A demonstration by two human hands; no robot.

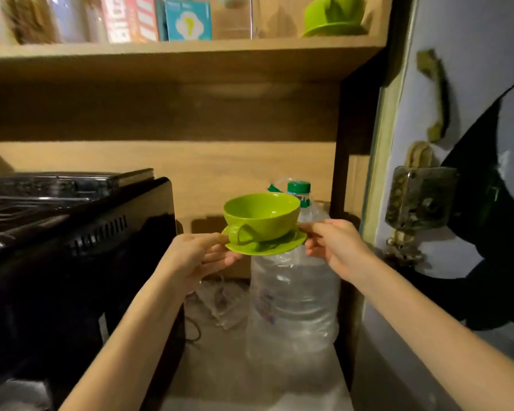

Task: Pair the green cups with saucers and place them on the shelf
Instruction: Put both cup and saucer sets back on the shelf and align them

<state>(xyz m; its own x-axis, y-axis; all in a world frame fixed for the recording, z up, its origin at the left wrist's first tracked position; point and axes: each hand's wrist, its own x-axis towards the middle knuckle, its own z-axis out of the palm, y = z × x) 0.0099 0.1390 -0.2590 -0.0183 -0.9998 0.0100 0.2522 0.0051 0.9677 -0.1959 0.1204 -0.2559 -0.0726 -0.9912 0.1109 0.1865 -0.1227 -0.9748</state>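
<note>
Both hands pinch the saucer's rim: left hand (195, 256) at its left edge, right hand (333, 247) at its right, equally near. The green cup (261, 216) sits upright on the saucer (267, 247), handle toward the left hand. The shelf (175, 50) lies well above the saucer, another cup-and-saucer pair (334, 17) at its right end.

Glossy plastic cup (261, 215) and saucer (267, 246); matt wooden shelf (175, 59).
</note>
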